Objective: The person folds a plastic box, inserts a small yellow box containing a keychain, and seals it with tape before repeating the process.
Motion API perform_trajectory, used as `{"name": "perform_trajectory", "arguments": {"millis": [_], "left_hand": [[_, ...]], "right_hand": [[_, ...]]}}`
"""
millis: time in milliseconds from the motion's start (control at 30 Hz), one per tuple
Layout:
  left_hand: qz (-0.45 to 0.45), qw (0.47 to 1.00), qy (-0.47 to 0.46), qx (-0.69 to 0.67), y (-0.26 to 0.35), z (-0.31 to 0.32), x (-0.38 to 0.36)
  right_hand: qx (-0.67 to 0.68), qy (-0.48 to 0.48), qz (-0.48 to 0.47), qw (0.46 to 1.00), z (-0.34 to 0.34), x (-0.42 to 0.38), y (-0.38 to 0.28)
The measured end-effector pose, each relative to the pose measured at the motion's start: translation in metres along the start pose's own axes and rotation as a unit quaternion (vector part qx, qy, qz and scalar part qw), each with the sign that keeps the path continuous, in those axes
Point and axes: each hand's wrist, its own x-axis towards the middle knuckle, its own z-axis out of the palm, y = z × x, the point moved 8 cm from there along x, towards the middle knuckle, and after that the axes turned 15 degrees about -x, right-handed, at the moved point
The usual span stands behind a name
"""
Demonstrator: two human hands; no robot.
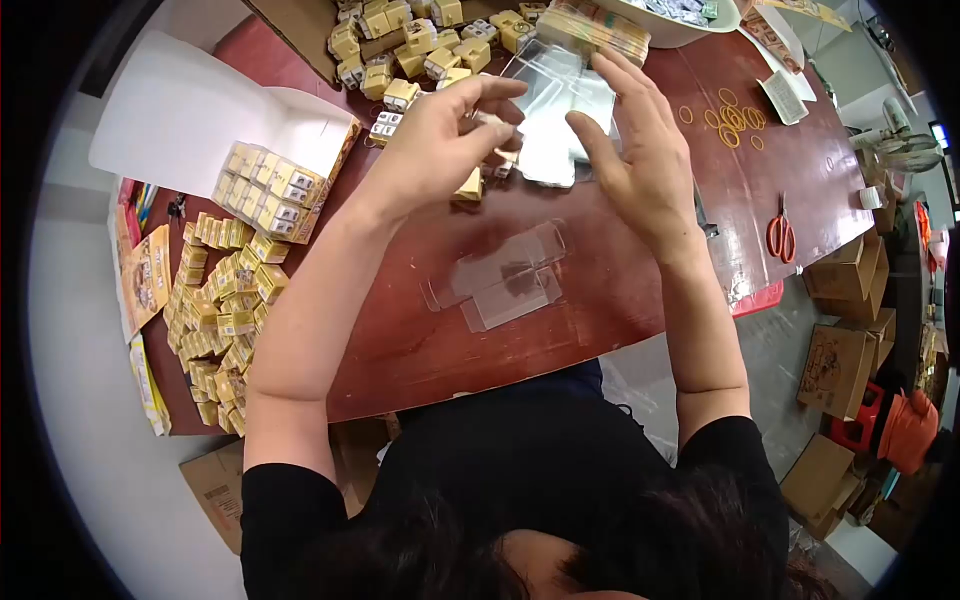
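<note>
Black shirt (520, 430) is closest; my right hand (648, 165) is spread just right of the clear plastic stack (550, 150). Left hand (440, 145) curls left of it, can't tell if pinching; I'd go light, avoiding creases.

The left hand (440, 145) hides part of a small box (467, 188) beneath it; I can't make out whether it grips anything. The right hand (645, 150) covers some of the clear plastic (550, 125). The bowl (672, 30) is cut off at the far edge; printing on the cartons (232, 300) piled at left is too small to read.
</note>
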Motion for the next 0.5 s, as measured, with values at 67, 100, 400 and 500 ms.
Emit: {"name": "perform_trajectory", "arguments": {"millis": [67,100,400,500], "left_hand": [[0.008,0.993,0.008,-0.114,0.0,0.006,-0.04],[0.014,0.985,0.019,-0.173,-0.002,0.004,-0.056],[-0.073,0.834,-0.023,-0.547,-0.059,0.04,-0.137],[-0.055,0.813,-0.042,-0.578,-0.062,0.04,-0.15]], "right_hand": [[-0.01,-0.027,-0.018,0.999,0.011,-0.003,-0.012],[0.13,-0.048,0.012,0.99,0.018,-0.004,-0.014],[0.23,-0.19,-0.094,0.95,0.038,-0.036,-0.093],[0.24,-0.236,-0.101,0.936,0.034,-0.048,-0.102]]}}
